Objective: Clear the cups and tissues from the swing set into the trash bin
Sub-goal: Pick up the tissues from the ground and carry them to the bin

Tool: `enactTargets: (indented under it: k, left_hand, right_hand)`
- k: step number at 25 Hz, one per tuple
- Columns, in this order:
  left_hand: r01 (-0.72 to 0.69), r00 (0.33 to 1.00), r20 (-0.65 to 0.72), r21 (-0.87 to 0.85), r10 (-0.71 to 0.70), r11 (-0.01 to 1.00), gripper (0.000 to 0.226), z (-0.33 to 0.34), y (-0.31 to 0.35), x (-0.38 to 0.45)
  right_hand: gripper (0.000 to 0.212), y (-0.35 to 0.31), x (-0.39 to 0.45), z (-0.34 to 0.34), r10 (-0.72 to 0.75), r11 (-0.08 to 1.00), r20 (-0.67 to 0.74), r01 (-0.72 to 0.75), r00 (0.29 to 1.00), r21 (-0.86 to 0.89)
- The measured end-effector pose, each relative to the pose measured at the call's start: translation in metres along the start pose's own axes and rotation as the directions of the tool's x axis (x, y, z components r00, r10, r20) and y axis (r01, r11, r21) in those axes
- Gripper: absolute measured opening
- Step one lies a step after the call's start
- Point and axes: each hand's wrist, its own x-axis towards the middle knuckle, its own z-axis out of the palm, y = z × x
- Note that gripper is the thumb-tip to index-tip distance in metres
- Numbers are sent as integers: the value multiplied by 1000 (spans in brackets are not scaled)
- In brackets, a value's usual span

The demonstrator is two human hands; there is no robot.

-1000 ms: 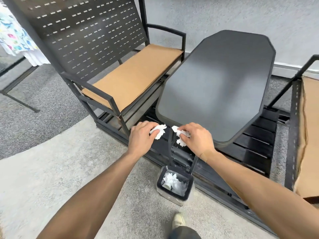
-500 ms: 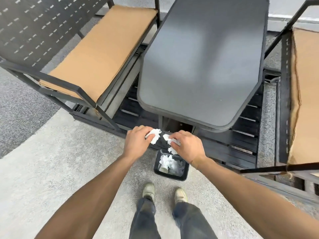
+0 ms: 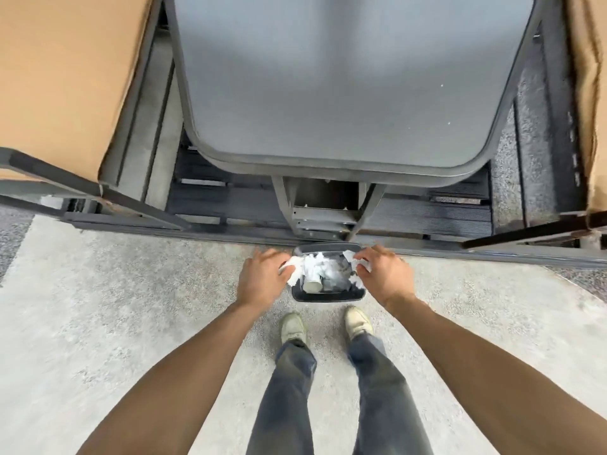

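On pale carpet, the trash bin [image 3: 328,295] sits directly beneath both hands [image 3: 262,277] [image 3: 384,275], whose fingers [image 3: 363,257] pinch crumpled tissues [image 3: 290,269] at its left and right rims.

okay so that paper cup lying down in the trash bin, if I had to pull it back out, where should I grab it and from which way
Probably by its open rim. The cup lies on its side in the bin, mouth toward the near-left corner, its body partly buried in tissues. Come straight down from above, between the left hand and right hand, and pinch the rim wall, the only clear part.
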Motion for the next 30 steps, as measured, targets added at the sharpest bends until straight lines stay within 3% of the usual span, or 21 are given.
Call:
enactTargets:
  k: [7,17,25,30]
  left_hand:
    - [57,981,181,57,-67,997,26,113,-36,50]
    - [80,979,183,54,-88,995,23,207,-58,115]
    - [88,971,220,22,-91,996,36,213,-64,115]
    - [-10,979,202,56,-1,998,36,174,-52,92]
  right_hand:
    - [23,51,47,103,74,996,153,-65,985,-61]
    - [19,82,103,193,51,994,182,-33,982,-100]
    - [34,84,101,201,32,999,193,-25,981,-41]
    - [35,71,78,166,21,997,218,-5,976,-74]
